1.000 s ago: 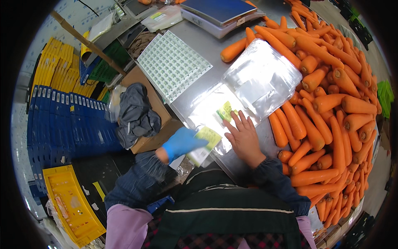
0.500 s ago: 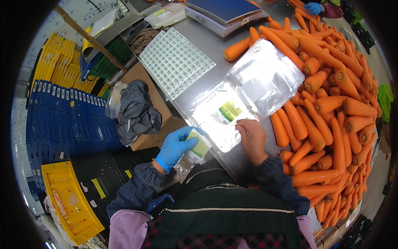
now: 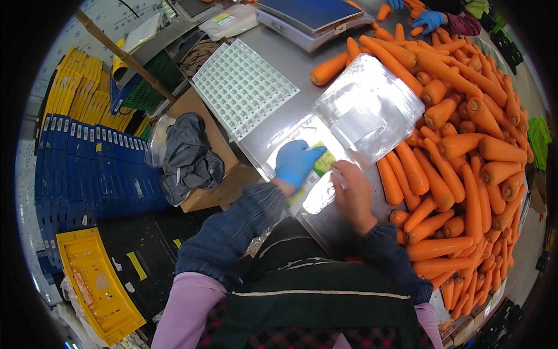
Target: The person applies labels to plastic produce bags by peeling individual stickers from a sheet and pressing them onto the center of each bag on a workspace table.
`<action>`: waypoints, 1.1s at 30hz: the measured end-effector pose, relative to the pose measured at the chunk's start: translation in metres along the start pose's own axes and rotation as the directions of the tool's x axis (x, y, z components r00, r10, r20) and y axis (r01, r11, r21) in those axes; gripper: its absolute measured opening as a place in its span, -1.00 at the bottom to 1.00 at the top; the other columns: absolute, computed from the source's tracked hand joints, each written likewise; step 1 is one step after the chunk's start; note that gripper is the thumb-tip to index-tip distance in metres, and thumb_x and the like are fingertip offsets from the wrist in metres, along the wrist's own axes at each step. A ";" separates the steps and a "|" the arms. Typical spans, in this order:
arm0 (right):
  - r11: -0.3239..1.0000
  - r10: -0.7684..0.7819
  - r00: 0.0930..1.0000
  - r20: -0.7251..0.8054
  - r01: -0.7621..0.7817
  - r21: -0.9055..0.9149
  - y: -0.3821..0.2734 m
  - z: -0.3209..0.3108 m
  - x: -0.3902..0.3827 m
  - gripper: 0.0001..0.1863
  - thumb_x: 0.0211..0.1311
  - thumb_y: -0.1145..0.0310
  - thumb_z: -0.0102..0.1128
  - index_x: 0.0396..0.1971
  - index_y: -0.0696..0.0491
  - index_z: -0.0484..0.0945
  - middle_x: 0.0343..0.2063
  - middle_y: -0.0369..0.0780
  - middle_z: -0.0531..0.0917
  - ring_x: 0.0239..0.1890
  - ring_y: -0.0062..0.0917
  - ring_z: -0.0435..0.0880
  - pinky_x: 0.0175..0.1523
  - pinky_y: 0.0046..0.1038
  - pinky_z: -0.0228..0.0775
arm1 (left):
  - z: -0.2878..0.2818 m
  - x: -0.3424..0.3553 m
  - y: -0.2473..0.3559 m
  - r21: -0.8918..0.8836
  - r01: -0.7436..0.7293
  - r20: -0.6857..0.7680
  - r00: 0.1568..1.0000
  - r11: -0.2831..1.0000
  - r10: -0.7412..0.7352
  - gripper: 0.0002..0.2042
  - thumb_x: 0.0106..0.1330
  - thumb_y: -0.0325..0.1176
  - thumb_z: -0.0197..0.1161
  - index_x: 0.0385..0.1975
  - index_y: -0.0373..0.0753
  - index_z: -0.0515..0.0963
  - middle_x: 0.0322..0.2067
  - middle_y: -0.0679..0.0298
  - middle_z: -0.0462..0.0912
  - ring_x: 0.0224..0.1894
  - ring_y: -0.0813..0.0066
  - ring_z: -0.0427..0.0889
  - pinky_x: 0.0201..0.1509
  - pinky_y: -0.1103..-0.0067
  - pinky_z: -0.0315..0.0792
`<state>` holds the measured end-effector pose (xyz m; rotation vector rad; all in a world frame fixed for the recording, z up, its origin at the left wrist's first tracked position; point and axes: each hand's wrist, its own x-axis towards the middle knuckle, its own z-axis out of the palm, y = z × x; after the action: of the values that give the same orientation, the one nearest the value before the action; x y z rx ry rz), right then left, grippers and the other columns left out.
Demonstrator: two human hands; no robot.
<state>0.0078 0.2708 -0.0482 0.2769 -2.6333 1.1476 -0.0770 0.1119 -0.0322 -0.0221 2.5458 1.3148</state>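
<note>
My left hand [image 3: 296, 163], in a blue glove, holds a green-and-white label card [image 3: 319, 158] over the clear bags [image 3: 276, 148] on the steel table [image 3: 279, 78]. Just right of it my bare right hand [image 3: 351, 192] has its fingers curled at the bag's edge; what they pinch is too small to make out. A second stack of shiny clear bags [image 3: 369, 96] lies above both hands. Up and left is a sheet of small green-and-white stickers [image 3: 244, 87].
Carrots [image 3: 453, 174] are heaped along the right. A scale [image 3: 311, 14] stands at the back; a co-worker's gloved hand [image 3: 429, 22] is among the far carrots. At left are a cardboard box [image 3: 232, 183], blue crates [image 3: 99, 174], a yellow crate [image 3: 99, 285] and a bamboo pole [image 3: 125, 55].
My left hand has moved up and right onto the bags with the card. My right hand's spread fingers have curled in. A co-worker's gloved hands have appeared at the top right.
</note>
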 end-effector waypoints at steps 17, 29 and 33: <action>1.000 0.013 0.992 0.126 -0.015 0.017 0.003 0.008 -0.009 -0.71 -0.05 0.44 0.35 -0.23 0.04 0.64 0.07 -0.13 0.52 0.22 -0.14 0.33 0.21 -0.26 0.22 | -0.104 -0.103 -0.022 -0.308 0.338 0.428 0.884 0.889 -0.188 -0.75 0.22 -0.40 0.28 -0.16 -0.39 0.58 -0.31 0.20 0.68 -0.33 0.60 0.62 -0.21 0.65 0.48; 0.844 0.393 0.906 -0.156 -0.287 0.454 0.008 -0.004 0.006 -0.89 0.24 0.43 0.15 -0.33 0.16 0.56 -0.40 -0.28 0.62 -0.36 -0.57 0.51 -0.24 -0.59 0.35 | -0.075 -0.092 -0.022 -0.567 0.221 0.302 0.952 0.793 -0.050 -0.75 0.23 -0.39 0.20 -0.18 -0.41 0.57 -0.26 0.21 0.65 -0.24 0.57 0.58 -0.13 0.63 0.45; 0.630 0.622 0.692 -0.365 -0.166 0.759 0.000 -0.035 0.013 -0.91 0.32 0.47 0.04 -0.32 0.17 0.49 -0.39 -0.33 0.53 -0.35 -0.71 0.45 -0.23 -0.66 0.30 | -0.058 -0.071 -0.030 -0.150 -0.045 0.217 0.973 0.988 0.077 -0.77 0.15 -0.33 0.24 -0.35 -0.40 0.63 -0.48 0.11 0.65 -0.41 0.52 0.61 -0.29 0.62 0.45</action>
<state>0.0008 0.2960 -0.0210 -0.5634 -1.6322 1.9454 -0.0179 0.0402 -0.0064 0.1669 2.2776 1.4350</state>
